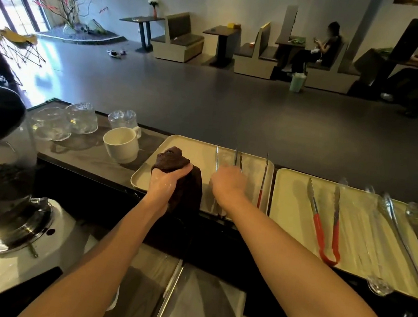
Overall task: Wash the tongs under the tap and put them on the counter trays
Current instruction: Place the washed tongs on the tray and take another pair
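Two cream trays sit on the counter. On the left tray (198,147) my left hand (165,182) grips a dark brown cloth (176,162) bunched over the tray's near edge. My right hand (228,183) rests over steel tongs (217,159) lying lengthwise on that tray; its fingers are hidden from view. A second steel pair (238,159) and a red-handled pair (262,182) lie beside it. The right tray (289,190) carries red-handled tongs (325,222) and long steel tongs (399,230).
A white mug (121,144) and several clear glass cups (80,119) stand left of the trays. A coffee grinder (15,223) stands at the near left. A sink edge (171,283) lies below my arms. Beyond the counter is a dining room with seated people.
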`<action>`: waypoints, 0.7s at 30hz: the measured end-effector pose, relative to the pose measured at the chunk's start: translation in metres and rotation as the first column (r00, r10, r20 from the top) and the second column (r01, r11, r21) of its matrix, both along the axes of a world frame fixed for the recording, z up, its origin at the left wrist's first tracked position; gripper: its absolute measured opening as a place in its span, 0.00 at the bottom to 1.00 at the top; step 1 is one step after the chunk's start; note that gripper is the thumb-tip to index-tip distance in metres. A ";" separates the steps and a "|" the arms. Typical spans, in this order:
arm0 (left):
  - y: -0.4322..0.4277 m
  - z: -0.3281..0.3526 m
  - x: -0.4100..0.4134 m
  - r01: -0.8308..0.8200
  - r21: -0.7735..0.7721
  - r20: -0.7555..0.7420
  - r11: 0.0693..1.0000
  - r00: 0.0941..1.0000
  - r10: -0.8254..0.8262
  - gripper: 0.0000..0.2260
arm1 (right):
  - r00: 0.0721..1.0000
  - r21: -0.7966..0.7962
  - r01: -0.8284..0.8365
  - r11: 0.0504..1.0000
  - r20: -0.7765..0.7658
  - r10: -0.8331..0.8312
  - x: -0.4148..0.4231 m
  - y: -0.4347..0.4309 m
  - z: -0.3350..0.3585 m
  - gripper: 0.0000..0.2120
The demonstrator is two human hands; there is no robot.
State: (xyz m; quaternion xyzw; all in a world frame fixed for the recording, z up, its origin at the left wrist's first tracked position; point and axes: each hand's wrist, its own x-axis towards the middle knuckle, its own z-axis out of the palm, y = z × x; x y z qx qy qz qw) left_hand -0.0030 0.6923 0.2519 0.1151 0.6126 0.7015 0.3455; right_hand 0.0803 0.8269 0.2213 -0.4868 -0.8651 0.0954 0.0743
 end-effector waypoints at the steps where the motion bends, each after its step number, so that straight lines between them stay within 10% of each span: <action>1: -0.002 0.001 0.000 -0.002 0.010 0.008 1.000 1.000 0.002 0.18 | 1.000 0.013 0.005 1.000 0.011 -0.005 -0.001 -0.001 0.000 0.12; 9: -0.049 0.010 -0.004 -0.048 0.101 0.079 0.994 0.996 0.040 0.16 | 0.998 0.231 -0.004 0.973 -0.064 0.019 0.006 -0.032 0.013 0.20; 21: -0.215 0.005 -0.001 -0.196 0.081 0.000 0.977 0.980 0.197 0.11 | 0.806 -0.032 -0.323 0.946 -0.533 0.257 0.001 -0.218 0.028 0.08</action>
